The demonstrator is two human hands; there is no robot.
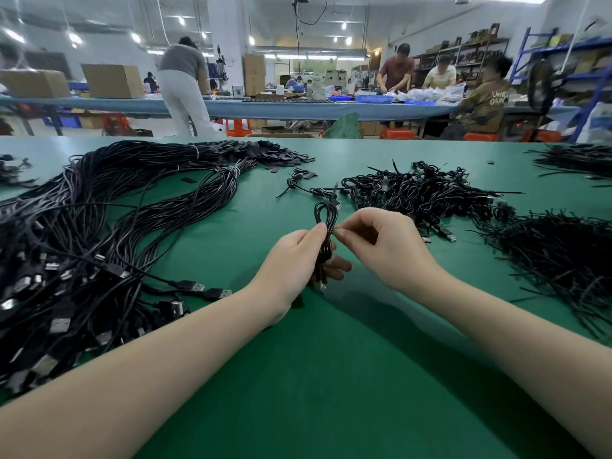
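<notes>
A short black cable (326, 215), folded into a small coil, stands upright over the green table (331, 376). My left hand (298, 263) grips the coil's lower part, with a plug end poking out below the fingers. My right hand (381, 246) pinches a thin black twist tie (335, 230) at the coil's waist, thumb and forefinger together. Both hands hover just above the table, near its middle.
A large heap of loose black USB cables (92, 246) fills the left. A pile of tied coils (420, 192) lies behind my right hand, and loose black ties (556, 253) spread at the right. Small black pieces (275, 154) lie at the back. People work at a far bench.
</notes>
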